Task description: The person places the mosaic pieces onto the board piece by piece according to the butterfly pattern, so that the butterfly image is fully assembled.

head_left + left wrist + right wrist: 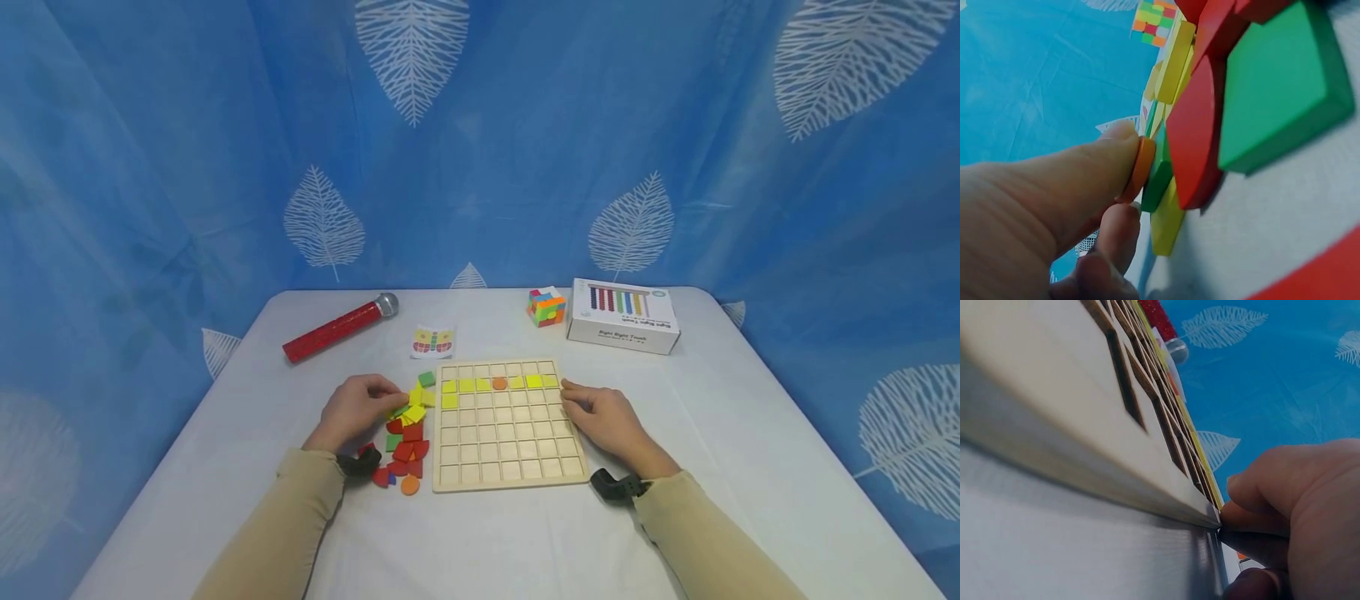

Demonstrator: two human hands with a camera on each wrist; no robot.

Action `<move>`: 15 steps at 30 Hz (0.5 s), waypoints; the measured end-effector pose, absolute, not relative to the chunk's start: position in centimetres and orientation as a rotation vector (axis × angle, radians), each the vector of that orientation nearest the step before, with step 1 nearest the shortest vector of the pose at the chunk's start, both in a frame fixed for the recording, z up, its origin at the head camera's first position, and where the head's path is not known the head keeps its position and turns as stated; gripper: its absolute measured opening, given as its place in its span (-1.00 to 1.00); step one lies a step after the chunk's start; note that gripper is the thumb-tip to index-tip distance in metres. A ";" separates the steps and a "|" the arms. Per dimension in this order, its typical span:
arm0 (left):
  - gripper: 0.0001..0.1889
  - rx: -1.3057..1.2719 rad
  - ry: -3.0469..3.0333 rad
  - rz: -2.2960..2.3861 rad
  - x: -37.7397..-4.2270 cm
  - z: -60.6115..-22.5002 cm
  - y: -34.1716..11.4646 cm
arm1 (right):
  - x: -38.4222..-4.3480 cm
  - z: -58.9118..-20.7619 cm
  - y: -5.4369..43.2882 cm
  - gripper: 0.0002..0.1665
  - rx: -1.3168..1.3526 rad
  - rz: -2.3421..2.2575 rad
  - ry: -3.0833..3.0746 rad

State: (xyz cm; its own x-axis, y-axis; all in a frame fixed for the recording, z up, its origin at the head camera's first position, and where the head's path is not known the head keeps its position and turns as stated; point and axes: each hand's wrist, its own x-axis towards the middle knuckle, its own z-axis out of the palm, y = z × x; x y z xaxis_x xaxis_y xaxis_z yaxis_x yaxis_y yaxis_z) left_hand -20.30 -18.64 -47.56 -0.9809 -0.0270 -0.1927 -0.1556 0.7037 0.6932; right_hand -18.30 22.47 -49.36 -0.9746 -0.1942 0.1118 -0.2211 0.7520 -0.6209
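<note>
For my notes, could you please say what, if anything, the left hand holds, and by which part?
The left hand holds an orange piece, apparently by its edge.

The head camera looks forward-down from above; low, close wrist views share its curtain (510, 158).

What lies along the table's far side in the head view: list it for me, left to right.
Red microphone with silver head → butterfly picture card → multicoloured puzzle cube → white printed box.
</note>
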 end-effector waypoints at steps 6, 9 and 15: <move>-0.66 -0.206 2.682 1.247 -20.4 -47.4 -18.8 | -18.3 -49.5 22.5 -0.61 0.343 1.045 -2.903; -0.65 -0.205 2.668 1.306 -20.3 -47.1 -18.5 | -18.2 -49.4 22.5 -0.61 0.347 1.038 -2.907; -0.65 -0.084 2.656 1.366 -19.8 -46.3 -16.7 | -18.2 -49.3 22.4 -0.60 0.360 0.997 -2.911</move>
State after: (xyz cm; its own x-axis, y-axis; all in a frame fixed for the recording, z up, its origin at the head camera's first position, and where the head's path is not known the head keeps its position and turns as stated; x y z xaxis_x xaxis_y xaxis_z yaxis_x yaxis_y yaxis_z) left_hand -19.82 -16.72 -46.32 -0.9866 0.0204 -0.1617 -0.1197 0.5826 0.8039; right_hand -18.21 22.36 -49.31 -0.9720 -0.2045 0.1157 -0.2325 0.7660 -0.5993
